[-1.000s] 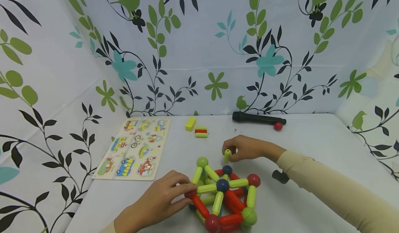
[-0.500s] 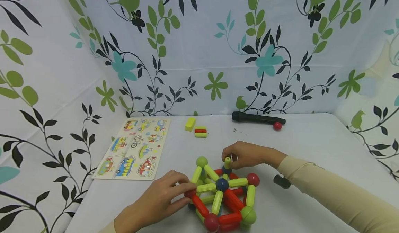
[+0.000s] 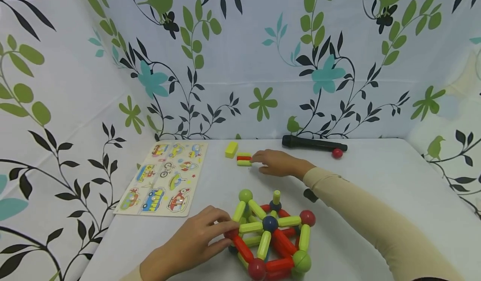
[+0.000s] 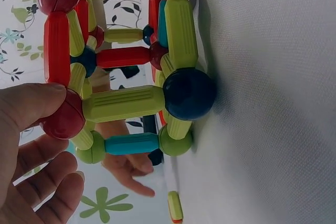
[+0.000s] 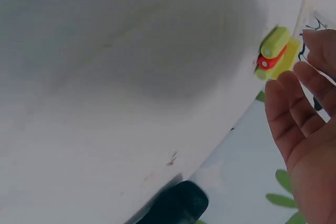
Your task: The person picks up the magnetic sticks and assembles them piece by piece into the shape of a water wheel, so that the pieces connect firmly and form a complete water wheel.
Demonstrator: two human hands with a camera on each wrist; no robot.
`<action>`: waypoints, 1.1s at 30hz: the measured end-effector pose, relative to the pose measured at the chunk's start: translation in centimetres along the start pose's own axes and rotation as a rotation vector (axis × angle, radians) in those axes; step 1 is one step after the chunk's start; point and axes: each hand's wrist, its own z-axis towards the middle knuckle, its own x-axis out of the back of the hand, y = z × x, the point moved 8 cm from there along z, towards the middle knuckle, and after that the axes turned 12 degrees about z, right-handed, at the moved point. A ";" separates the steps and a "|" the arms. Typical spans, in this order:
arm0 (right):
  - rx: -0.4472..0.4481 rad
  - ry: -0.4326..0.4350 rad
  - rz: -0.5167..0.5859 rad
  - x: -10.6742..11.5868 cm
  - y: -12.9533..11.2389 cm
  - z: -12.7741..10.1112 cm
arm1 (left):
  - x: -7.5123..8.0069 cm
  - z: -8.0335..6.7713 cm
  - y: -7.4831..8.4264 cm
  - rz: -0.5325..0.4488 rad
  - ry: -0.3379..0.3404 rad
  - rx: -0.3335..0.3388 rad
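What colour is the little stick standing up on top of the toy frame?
The stick is light green, standing on a dark blue ball; clearest in the head view.

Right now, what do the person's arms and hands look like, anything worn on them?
Both hands are bare: no gloves, rings or watch visible. The right hand comes out of a long, plain cream-beige sleeve ending at the wrist. The left hand shows only a sliver of similar pale cuff at the bottom edge of the head view.

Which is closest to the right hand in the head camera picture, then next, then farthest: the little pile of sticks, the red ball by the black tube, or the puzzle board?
1. The little pile of sticks, just left of the right hand, at its fingers.
2. The red ball, off to the hand's right near the back.
3. The puzzle board, far left on the table.
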 end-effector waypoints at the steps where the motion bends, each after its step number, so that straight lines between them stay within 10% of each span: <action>1: 0.010 -0.005 -0.021 -0.2 -0.1 0.6 | 0.0 0.1 0.0 0.001 -0.003 -0.002; 15: 0.081 0.079 -0.210 -1.6 -0.3 3.0 | 0.0 0.2 0.2 0.002 0.003 -0.023; 33: -0.216 0.047 -0.127 -1.5 2.9 2.2 | 0.0 0.1 0.3 0.010 0.001 -0.022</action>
